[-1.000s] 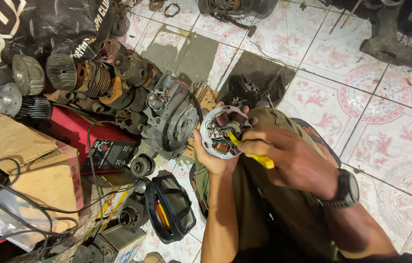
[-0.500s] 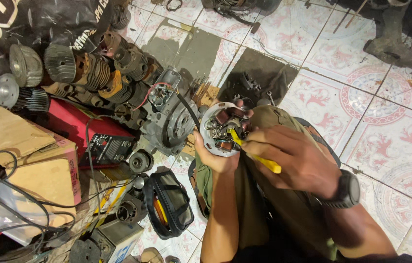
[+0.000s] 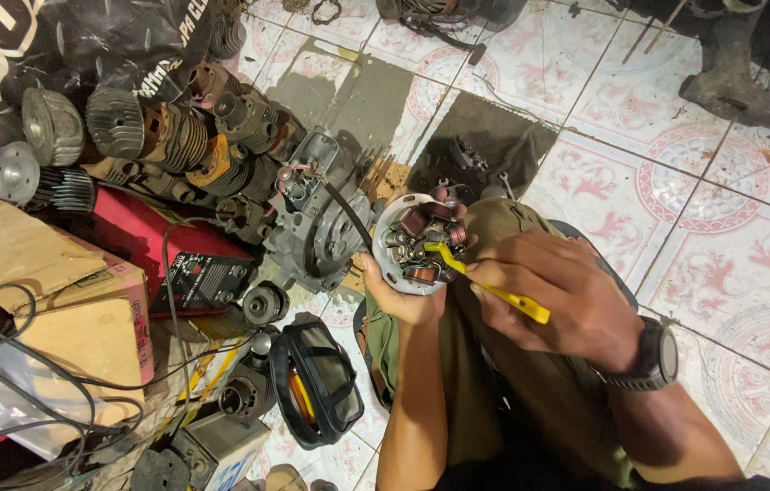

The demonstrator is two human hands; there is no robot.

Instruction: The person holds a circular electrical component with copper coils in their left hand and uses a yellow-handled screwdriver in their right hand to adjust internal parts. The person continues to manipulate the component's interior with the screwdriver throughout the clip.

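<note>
The yellow tool (image 3: 491, 289) has tilted slightly lower against the 1 round coil plate (image 3: 421, 244) since before. The left hand (image 3: 403, 295) cups that plate from below; the right hand (image 3: 562, 295) pinches the tool. 2 finned cylinders (image 3: 121, 118) lie on the floor's left side.

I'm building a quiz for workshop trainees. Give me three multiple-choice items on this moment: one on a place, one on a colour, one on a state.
1. Where is the round stator plate?
A. on the floor tiles
B. in the left hand
C. on the cardboard box

2. What colour is the tool in the right hand?
A. yellow
B. blue
C. green

3. How does the tool stand?
A. lying on the floor
B. tip against the plate's coils
C. tucked behind the wristwatch

Answers: 1 B, fingers cup the plate from below; 2 A, its handle is yellow; 3 B, its tip meets the coils.
</note>
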